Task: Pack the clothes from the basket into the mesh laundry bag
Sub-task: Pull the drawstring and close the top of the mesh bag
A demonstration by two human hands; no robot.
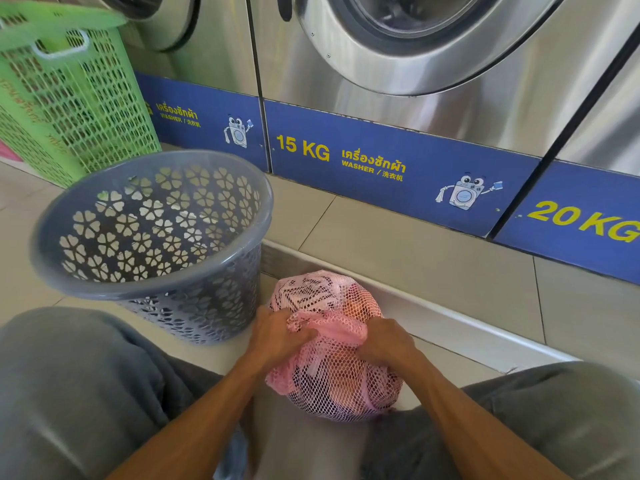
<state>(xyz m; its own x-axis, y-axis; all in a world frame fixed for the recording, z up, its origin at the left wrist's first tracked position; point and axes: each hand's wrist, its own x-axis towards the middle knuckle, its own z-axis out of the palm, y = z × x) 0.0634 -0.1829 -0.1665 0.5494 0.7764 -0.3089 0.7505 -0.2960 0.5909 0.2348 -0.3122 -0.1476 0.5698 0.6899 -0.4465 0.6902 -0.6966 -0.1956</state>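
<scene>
- The bag point(332, 348) is pink mesh, round and bulging, with dark and pale cloth showing through; it sits on the floor point(415, 258) between the knees.
- Left hand point(277, 336) and right hand point(386, 342) both clench its gathered top.
- Grey basket point(152, 271) stands just left, apparently empty.

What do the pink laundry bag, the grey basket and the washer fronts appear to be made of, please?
Pink laundry bag: soft open mesh, probably synthetic netting, since it bunches where both hands grip it. Grey basket: moulded plastic, matte, with flower-shaped cut-outs. Washer fronts: brushed, reflective metal, likely stainless steel.
</scene>
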